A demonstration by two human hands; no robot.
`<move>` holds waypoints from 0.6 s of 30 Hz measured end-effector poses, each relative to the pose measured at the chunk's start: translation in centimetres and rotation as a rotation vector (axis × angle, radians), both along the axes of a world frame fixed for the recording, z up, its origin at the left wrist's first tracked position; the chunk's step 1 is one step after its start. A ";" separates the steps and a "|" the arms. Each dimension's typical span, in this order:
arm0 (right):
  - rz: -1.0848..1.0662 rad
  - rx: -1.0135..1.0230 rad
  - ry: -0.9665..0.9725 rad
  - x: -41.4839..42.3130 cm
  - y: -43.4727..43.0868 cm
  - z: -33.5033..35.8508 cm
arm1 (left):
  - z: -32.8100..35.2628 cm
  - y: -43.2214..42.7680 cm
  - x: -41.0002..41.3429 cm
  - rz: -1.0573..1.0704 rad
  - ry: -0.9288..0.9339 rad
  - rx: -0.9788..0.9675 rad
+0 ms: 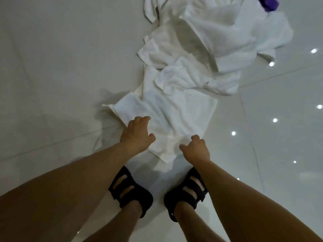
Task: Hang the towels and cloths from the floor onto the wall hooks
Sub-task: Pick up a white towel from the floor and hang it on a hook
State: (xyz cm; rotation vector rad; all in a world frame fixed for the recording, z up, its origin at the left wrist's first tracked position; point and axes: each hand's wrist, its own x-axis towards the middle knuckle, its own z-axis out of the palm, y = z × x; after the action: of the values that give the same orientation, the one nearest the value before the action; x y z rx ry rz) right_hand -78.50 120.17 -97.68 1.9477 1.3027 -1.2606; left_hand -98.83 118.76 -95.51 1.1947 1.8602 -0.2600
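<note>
Pale glossy floor (52, 67) tiles fill the view, crossed by thin grout lines, with small bright light spots (275, 120) reflected along the right side. We stand bent over it in black sandals, the left sandal (132, 194) and right sandal (185, 198) set a little apart, both bare arms reaching down ahead of our feet. White towels (218, 32) lie crumpled in a ragged trail that runs from just beyond our toes to the top edge, the far ones bunched and overlapping. A purple thing (268, 3) shows at the top right corner, touching the far end of the trail; it is cut off and we cannot tell what it is. The near towel (174, 110) is the closest piece, spread fairly flat, its near corner pointing between our feet and throwing a shadow on the tile below it. Our left hand (138, 135) is at that towel's left edge, fingers bent down onto the cloth and the thumb held out to the right; whether the fingers have closed on the fabric we cannot tell, since they are blurred. Our right hand (195, 149) is at the near right edge, fingers curled and thumb pointing left, pinching a fold of the near towel between them. None of the cloth is off the floor apart from those slightly raised edges.
</note>
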 end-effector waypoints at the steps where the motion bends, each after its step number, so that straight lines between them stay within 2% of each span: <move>1: -0.017 0.017 0.006 -0.2 -0.9 -1.2 | -1.1 -0.4 0.0 -0.008 0.006 0.000; 6: -0.037 0.087 0.098 -2.3 -3.6 -4.6 | -4.1 -1.3 -0.7 -0.056 0.035 -0.006; 9: -0.002 0.118 0.128 -3.0 -3.9 -6.1 | -5.0 -0.8 -1.7 -0.079 0.096 0.055; 14: 0.115 0.107 0.030 -4.7 -2.2 -7.3 | -5.3 0.7 -4.5 0.047 0.379 0.253; 18: 0.091 0.145 0.080 -6.4 -1.2 -7.1 | -5.8 2.1 -7.1 0.158 0.520 0.142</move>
State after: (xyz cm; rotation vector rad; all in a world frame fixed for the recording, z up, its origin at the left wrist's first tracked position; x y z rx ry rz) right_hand -84.93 118.93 -104.78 1.9274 1.5438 -1.2419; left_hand -105.98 120.85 -101.27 1.1370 2.4472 -0.3823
